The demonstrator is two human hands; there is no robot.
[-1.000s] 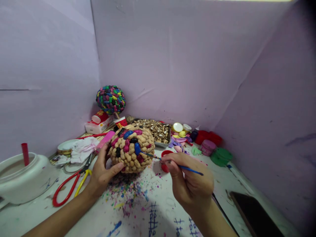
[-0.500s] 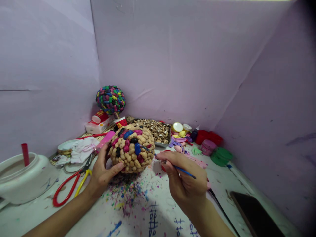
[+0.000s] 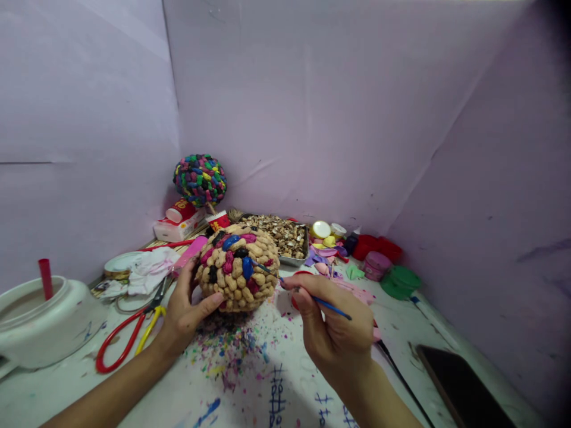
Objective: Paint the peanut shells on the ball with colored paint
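A ball covered in peanuts [image 3: 238, 285] stands in front of me, some of its peanuts painted blue, black and magenta. Around its left side curls my left hand [image 3: 187, 306], with the thumb on the lower front. My right hand [image 3: 339, 315] pinches a thin blue paintbrush [image 3: 328, 305]. The brush tip touches a blue peanut [image 3: 248, 268] or lies right by it on the ball's front. Partly hidden behind the right fingers is a red round container [image 3: 295, 302]. Paint flecks [image 3: 232, 351] cover the white table under the ball.
Left are a white pot [image 3: 53, 333] and red-and-yellow-handled scissors [image 3: 120, 342]. Behind stand a finished-looking multicoloured ball [image 3: 200, 180] and a metal tray [image 3: 297, 260] of shells. To the right lie balloons [image 3: 325, 252], a green tub [image 3: 401, 282] and a dark phone [image 3: 461, 386].
The brush and my right hand have shifted very slightly left and down at the blue peanut. My left hand and the ball look almost unmoved.
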